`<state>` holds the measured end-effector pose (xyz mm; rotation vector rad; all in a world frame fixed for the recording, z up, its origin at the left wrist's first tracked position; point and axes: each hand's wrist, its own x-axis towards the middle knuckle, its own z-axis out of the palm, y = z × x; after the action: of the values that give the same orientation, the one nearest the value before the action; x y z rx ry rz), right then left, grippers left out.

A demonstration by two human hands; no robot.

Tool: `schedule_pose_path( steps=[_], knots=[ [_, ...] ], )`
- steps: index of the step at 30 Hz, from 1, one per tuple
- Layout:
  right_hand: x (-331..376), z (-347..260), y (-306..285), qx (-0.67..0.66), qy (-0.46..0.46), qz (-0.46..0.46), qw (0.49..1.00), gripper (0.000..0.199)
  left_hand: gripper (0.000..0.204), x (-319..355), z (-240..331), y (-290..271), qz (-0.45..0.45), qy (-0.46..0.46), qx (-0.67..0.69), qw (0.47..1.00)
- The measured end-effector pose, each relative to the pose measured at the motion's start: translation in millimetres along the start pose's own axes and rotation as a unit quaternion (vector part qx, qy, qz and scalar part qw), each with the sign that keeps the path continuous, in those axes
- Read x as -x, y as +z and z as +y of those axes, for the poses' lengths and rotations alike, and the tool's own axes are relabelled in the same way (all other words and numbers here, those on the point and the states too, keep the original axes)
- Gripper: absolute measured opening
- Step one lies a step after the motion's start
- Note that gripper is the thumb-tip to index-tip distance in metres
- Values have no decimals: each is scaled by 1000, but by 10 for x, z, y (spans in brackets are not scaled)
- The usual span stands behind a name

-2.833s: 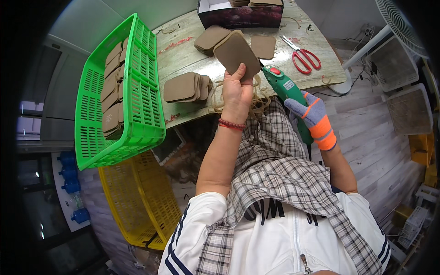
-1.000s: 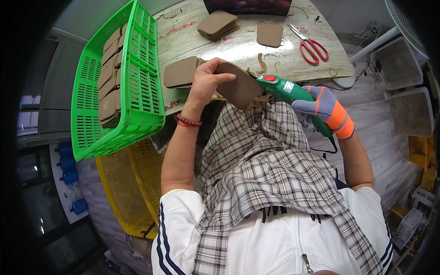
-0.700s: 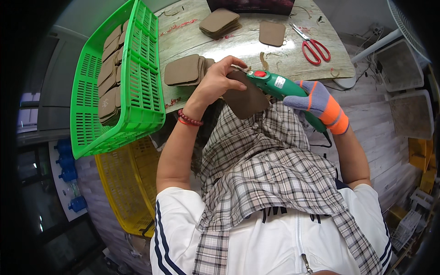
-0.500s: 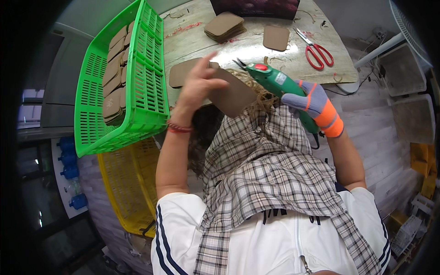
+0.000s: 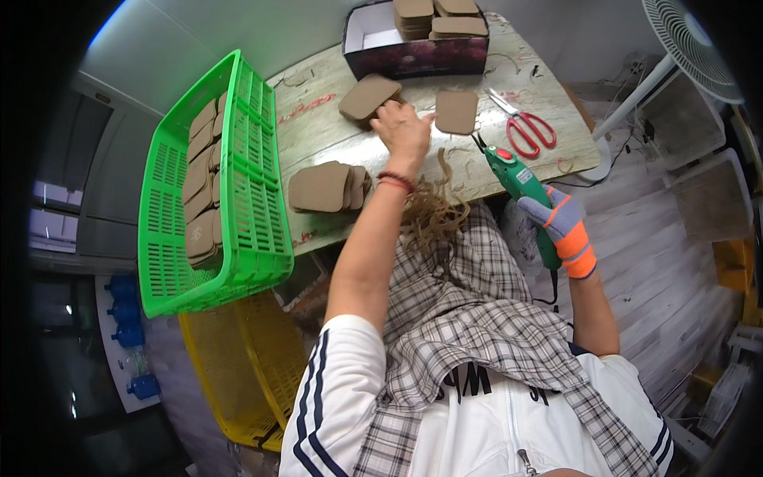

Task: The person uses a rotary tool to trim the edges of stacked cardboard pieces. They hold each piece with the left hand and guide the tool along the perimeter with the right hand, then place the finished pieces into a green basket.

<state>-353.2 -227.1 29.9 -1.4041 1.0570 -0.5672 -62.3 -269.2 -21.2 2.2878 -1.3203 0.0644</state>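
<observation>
- On the worn, pale wooden table [image 5: 334,135], the person's bare left hand [image 5: 404,131] reaches forward, palm down with fingers loosely curled, touching the edge of a small stack of brown rounded-square fibre pads [image 5: 368,97]; whether the fingers actually grip a pad cannot be told.
- Just right of that stack, a single brown fibre pad [image 5: 457,111] lies flat on the table, close to the left hand's fingertips.
- Nearer the table's front edge, to the left of the person's forearm, sits another pile of brown pads [image 5: 326,187], fanned slightly.
- Off the table's right front corner, the right hand [image 5: 563,226], in a grey glove with orange cuff, is wrapped firmly around a green handheld electric cutter [image 5: 520,187] with a red button, its tip pointing toward the table.
- On the table's right side, beyond the cutter's tip, lie red-handled scissors [image 5: 524,127], blades closed.
- At the table's far edge stands a dark open cardboard box [image 5: 413,56] with more brown pads stacked inside.
- Against the table's left side leans a bright green plastic crate [image 5: 238,199], tilted, with rows of brown pads in it.
- Below the table's front left corner sits a yellow mesh basket [image 5: 238,374].
- Loose brown fibre trimmings [image 5: 433,215] hang over the table's front edge onto the person's checked shirt.
- Beyond the table's right end stands a white pedestal fan [image 5: 683,40].
</observation>
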Motion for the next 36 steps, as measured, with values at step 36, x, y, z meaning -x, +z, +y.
schedule_pose_path(
  steps=[36],
  knots=[
    [80,-48,356,5,-11,-26,1000,29,33,801,44,-252,12,-171,892,418]
  ],
)
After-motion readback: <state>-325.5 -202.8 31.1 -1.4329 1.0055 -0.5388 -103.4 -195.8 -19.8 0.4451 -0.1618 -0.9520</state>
